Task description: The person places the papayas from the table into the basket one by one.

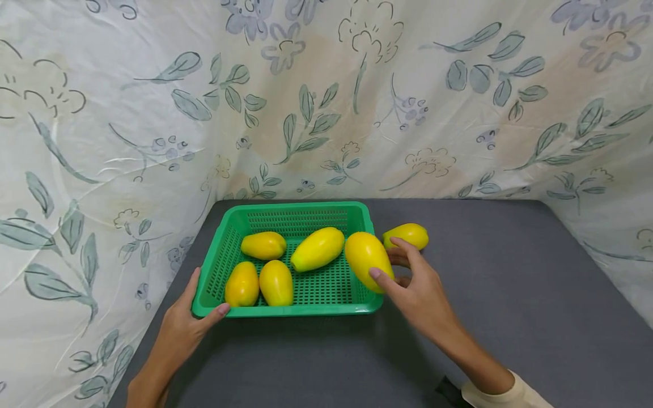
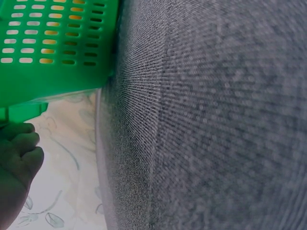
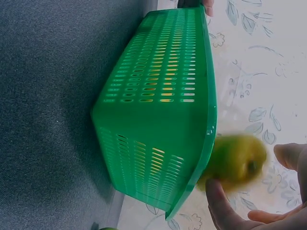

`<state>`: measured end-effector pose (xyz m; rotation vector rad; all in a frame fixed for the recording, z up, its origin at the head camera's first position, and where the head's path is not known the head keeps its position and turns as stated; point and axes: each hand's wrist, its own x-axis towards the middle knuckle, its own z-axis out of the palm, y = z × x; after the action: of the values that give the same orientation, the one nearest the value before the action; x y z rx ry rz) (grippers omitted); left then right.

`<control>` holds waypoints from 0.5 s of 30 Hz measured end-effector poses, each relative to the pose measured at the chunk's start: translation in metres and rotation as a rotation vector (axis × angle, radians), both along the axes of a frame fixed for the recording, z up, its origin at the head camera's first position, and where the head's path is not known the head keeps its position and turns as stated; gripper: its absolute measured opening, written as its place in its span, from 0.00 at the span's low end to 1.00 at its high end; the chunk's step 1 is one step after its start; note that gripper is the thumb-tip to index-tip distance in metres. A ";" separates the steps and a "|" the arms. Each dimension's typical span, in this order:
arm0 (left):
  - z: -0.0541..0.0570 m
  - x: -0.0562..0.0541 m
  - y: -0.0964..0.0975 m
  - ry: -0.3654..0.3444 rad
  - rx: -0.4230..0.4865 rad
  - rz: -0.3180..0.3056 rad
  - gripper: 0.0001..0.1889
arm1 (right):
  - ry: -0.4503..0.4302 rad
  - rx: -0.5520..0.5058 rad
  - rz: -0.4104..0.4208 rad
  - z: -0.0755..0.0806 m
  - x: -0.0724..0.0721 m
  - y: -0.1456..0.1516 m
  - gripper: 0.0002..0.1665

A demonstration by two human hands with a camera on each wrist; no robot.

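Observation:
A green plastic basket [image 1: 311, 310] with slotted walls stands on the grey table, with several yellow mangoes [image 1: 276, 283] lying inside. My left hand [image 1: 179, 328] grips its near left corner, thumb over the rim and fingers along the outside. Above the basket's right rim is another mango [image 1: 366, 258], between the thumb and fingers of my right hand [image 1: 420, 294]. In the right wrist view that mango [image 3: 235, 160] looks blurred; a gap shows between it and one digit, while another fingertip overlaps its edge. The mango's far side is hidden.
One more mango [image 1: 408, 234] lies on the grey table [image 1: 490, 272] just right of the basket, partly behind my right fingers. A floral cloth [image 1: 326, 102] hangs along the back and both sides of the table.

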<state>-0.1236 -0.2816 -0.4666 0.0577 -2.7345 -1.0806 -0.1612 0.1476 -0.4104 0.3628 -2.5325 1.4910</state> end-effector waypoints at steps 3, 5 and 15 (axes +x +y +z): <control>0.000 0.000 0.000 0.003 -0.003 0.002 0.56 | 0.004 -0.009 0.003 0.000 0.000 0.001 0.45; 0.000 0.000 0.000 0.006 -0.009 0.005 0.56 | 0.008 -0.007 -0.001 0.000 0.000 0.002 0.45; 0.001 0.000 0.001 -0.007 0.004 0.000 0.56 | 0.011 0.012 -0.005 -0.004 -0.002 0.007 0.44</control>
<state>-0.1239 -0.2807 -0.4657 0.0632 -2.7387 -1.0884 -0.1637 0.1542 -0.4144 0.3656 -2.5330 1.4690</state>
